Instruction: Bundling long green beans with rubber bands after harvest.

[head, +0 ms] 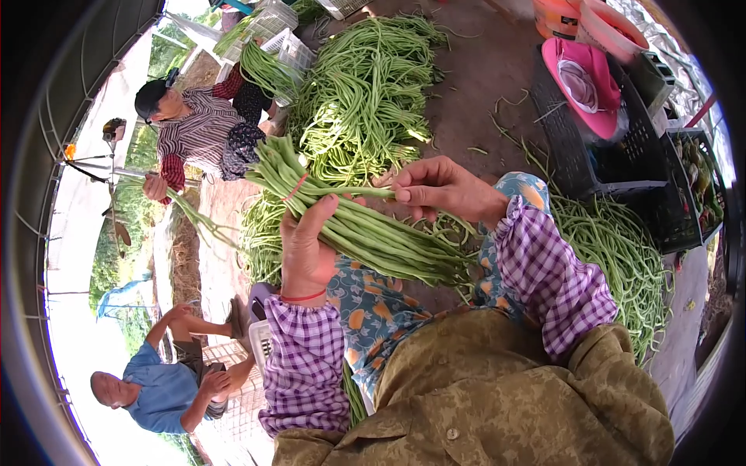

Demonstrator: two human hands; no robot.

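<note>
A bundle of long green beans (384, 233) lies across in front of me, with a red band (296, 187) around it near its left end. My left hand (309, 244) is closed around the bundle just below the band, thumb on top. Between the thumb and fingers of my right hand (440, 189) is one bean, which runs left to the banded part. The far right tips of the bundle hang over my patterned trousers. Whether that single bean passes under the band cannot be told.
A large heap of long beans (373, 99) lies ahead, another heap (612, 262) at right. Black crates (600, 169), a pink hat (606, 87) and orange buckets (612, 29) stand upper right. A person (198, 125) holding beans and another in blue (163, 384) sit at left.
</note>
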